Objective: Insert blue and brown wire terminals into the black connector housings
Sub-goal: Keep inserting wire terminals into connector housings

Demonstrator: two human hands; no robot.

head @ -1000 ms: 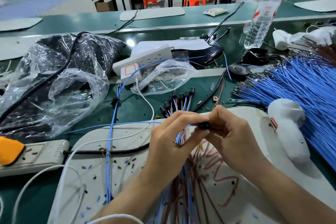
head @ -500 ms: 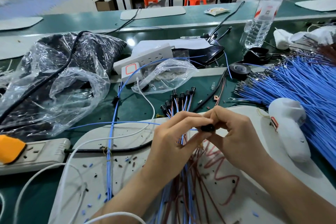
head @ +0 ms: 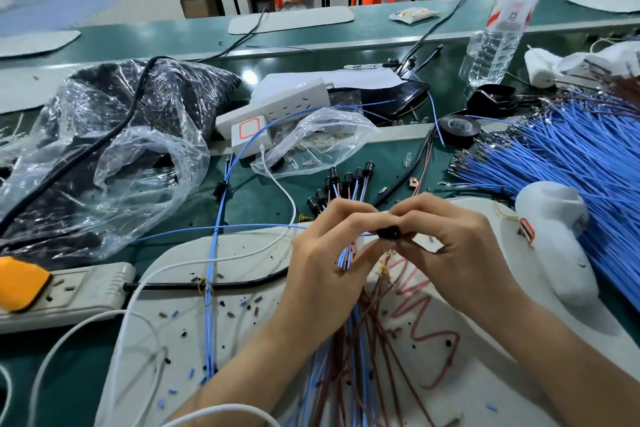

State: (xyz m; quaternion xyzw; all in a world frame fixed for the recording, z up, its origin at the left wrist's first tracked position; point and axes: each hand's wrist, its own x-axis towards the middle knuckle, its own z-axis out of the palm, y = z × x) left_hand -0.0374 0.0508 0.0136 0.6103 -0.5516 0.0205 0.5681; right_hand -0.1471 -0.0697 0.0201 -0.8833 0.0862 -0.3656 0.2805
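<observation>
Head view: my left hand (head: 329, 253) and right hand (head: 460, 246) pinch a small black plastic connector housing (head: 389, 231). My left also grips blue-and-brown wires (head: 346, 258) (bundled).

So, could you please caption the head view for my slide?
Right hand holds a black connector housing while left hand grips blue and brown wires.

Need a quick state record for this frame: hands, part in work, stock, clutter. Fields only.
left hand: grips wire bundle
right hand: pinches black housing
finished housings: fanned above left hand
blue wire stock: heaped far right
tape roll: lying flat, behind the hands
water bottle: upright, rear right
</observation>
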